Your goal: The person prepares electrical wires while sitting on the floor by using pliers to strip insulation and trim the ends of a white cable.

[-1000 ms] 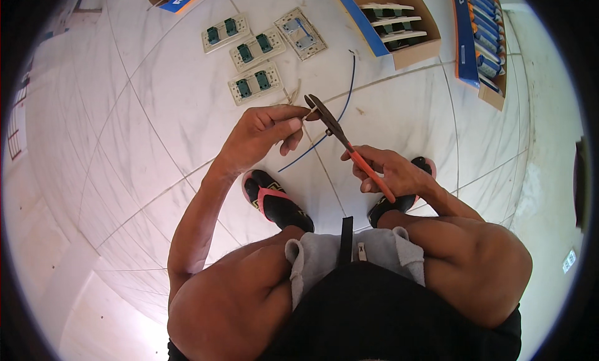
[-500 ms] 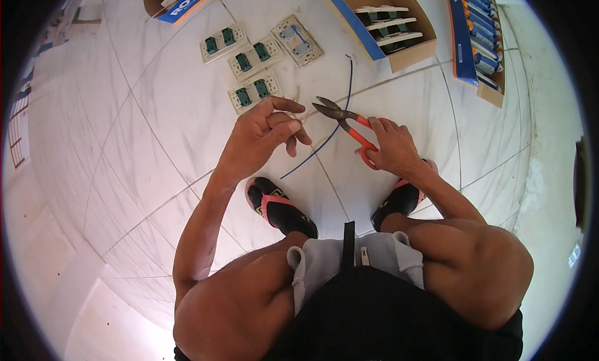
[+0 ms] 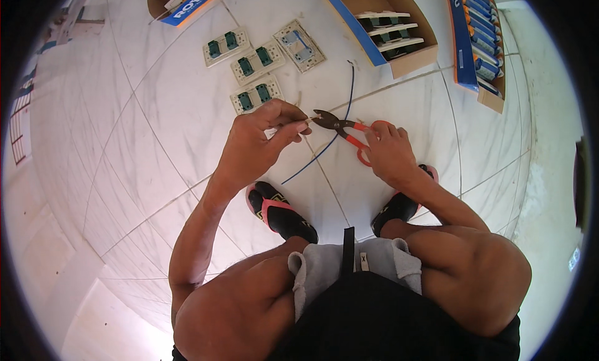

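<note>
My left hand (image 3: 253, 142) pinches a short, thin, pale piece of wire (image 3: 311, 118) between thumb and fingertips. Its free end meets the blades of the tin snips (image 3: 337, 125), which look closed or nearly so. My right hand (image 3: 392, 152) is wrapped round the red handles of the snips. Beneath the snips a length of blue wire (image 3: 315, 157) lies curved on the tiles. Just beyond my left hand sits an outlet plate (image 3: 256, 94) with two dark green sockets, partly hidden by the fingers.
Two similar outlet plates (image 3: 225, 47) and a squarer plate with a blue-grey back (image 3: 299, 46) lie farther off. An open box of plates (image 3: 412, 60) stands beyond, a box of wrapped packets (image 3: 465, 55) at far right, another box (image 3: 190, 6) at far left. My feet (image 3: 274, 208) flank the near floor.
My left fingers have closed from a loose spread into a pinch on the pale wire. The snips' blades have drawn together at its end, and the handles have turned slightly.
</note>
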A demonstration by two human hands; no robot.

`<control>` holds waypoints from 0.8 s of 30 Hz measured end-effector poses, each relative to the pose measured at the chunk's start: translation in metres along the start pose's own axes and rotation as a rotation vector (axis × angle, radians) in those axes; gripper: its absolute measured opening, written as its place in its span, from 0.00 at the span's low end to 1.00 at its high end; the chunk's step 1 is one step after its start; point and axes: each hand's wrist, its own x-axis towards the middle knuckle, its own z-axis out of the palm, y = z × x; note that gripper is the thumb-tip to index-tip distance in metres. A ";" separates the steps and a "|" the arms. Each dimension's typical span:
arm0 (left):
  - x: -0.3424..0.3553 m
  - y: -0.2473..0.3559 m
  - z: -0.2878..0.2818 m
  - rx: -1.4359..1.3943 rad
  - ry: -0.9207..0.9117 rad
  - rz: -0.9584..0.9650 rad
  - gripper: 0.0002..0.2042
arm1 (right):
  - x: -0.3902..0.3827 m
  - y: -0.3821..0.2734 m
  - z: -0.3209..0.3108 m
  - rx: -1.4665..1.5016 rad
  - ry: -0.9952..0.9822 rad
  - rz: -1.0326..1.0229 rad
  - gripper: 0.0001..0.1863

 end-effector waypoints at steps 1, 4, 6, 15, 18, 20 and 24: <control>-0.001 0.003 0.001 0.072 0.019 0.029 0.06 | 0.010 -0.005 -0.021 0.227 0.004 -0.007 0.19; -0.002 0.009 0.003 0.363 0.033 0.242 0.05 | 0.034 -0.022 -0.077 0.749 -0.031 -0.041 0.13; -0.001 0.011 0.007 0.496 0.038 0.349 0.06 | 0.043 -0.029 -0.092 0.870 -0.009 -0.088 0.11; -0.005 0.017 0.022 0.678 0.033 0.443 0.07 | 0.044 -0.033 -0.091 0.732 0.140 -0.256 0.05; -0.006 0.017 0.020 0.685 0.037 0.455 0.08 | 0.043 -0.035 -0.093 0.737 0.141 -0.258 0.05; -0.006 0.016 0.020 0.698 0.038 0.466 0.08 | 0.041 -0.036 -0.094 0.721 0.148 -0.257 0.06; -0.006 0.020 0.026 0.693 0.045 0.496 0.08 | 0.040 -0.035 -0.092 0.673 0.216 -0.323 0.07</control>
